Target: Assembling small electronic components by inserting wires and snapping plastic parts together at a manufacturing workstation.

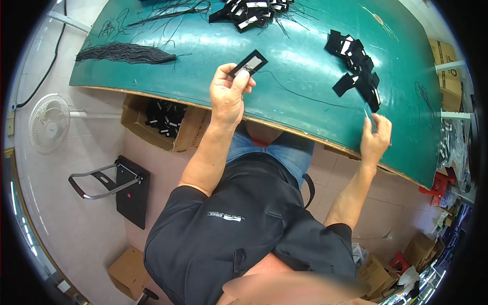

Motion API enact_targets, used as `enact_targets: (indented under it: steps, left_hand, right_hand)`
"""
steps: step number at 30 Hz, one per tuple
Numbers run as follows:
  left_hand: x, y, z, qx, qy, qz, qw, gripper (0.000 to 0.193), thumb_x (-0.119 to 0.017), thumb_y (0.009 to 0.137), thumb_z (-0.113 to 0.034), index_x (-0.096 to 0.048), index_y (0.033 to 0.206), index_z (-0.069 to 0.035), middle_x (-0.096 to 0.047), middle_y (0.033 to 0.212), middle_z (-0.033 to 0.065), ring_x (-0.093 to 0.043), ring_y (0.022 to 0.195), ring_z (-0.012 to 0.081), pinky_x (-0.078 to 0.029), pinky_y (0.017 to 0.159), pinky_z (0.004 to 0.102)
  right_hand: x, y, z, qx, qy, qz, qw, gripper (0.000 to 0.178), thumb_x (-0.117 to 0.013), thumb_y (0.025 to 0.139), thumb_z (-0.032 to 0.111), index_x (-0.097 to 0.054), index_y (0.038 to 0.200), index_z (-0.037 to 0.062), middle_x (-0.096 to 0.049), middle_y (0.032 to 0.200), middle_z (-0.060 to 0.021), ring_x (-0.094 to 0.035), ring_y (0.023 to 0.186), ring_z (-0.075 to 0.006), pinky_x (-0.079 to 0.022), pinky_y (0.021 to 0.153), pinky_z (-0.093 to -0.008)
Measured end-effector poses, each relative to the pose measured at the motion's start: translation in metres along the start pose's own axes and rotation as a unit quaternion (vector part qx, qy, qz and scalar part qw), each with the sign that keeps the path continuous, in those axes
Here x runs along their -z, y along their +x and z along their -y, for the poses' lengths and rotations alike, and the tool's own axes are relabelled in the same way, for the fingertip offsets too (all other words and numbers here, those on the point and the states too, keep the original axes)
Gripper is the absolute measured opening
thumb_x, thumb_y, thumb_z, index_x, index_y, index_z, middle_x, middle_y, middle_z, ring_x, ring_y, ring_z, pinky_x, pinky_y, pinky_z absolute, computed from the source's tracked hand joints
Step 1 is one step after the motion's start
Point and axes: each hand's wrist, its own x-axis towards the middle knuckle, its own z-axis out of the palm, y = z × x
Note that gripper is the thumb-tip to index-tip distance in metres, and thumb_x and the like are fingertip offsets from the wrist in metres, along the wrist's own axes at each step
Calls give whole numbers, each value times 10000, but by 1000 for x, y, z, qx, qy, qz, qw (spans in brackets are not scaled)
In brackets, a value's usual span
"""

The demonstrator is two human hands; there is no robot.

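My left hand [229, 99] pinches a small black rectangular patch [257, 60] with a pale panel, its thumb pressed on the lower end. From the patch a dark thread [300, 95] runs slackly over the green table to my right hand [376, 137]. Between the thumb and fingers of that hand sticks up a thin, pale needle-like piece [366, 114]; it is too small to make out fully. Just beyond my right hand lies a loose pile of similar black patches [358, 63].
A bundle of dark threads [124, 53] lies on the green table [203, 84], left. More black patches [249, 12] are heaped at the far side. Below the left edge stands a cardboard box [140, 129] of patches. A fan [49, 123] and folding trolley [132, 190] stand left.
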Motion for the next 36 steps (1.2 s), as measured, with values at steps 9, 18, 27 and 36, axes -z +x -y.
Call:
enact_targets:
  steps: [9,18,27,36]
  left_hand:
    - [-60,-30,49,-16,113,67,991,260,-712,914,-48,-555,1120,-20,-670,883,56,-660,811,122,-520,718,236]
    - [-61,-15,38,-49,436,133,889,228,-733,893,-83,-656,1091,-1,-707,912,37,-634,808,90,-510,736,250]
    - [-56,-18,51,57,323,175,928,207,-725,912,-36,-648,1101,-5,-673,932,17,-582,788,50,-481,713,221]
    - [-64,-18,51,103,99,163,976,194,-735,911,-45,-645,1081,-17,-706,971,44,-645,839,95,-506,741,222]
  right_hand:
    - [-77,11,110,7,441,169,881,198,-736,840,71,-658,1016,23,-688,1031,-125,-662,931,-276,-523,808,-353]
    - [-75,20,87,87,358,178,913,92,-715,866,48,-643,919,24,-638,822,-92,-593,657,-239,-485,596,-340]
    - [-52,58,76,119,362,164,910,47,-688,877,47,-654,901,25,-639,826,-110,-607,691,-268,-499,635,-346]
    - [-76,43,83,-6,489,214,846,75,-675,898,53,-669,957,7,-640,825,-127,-629,721,-256,-500,656,-333]
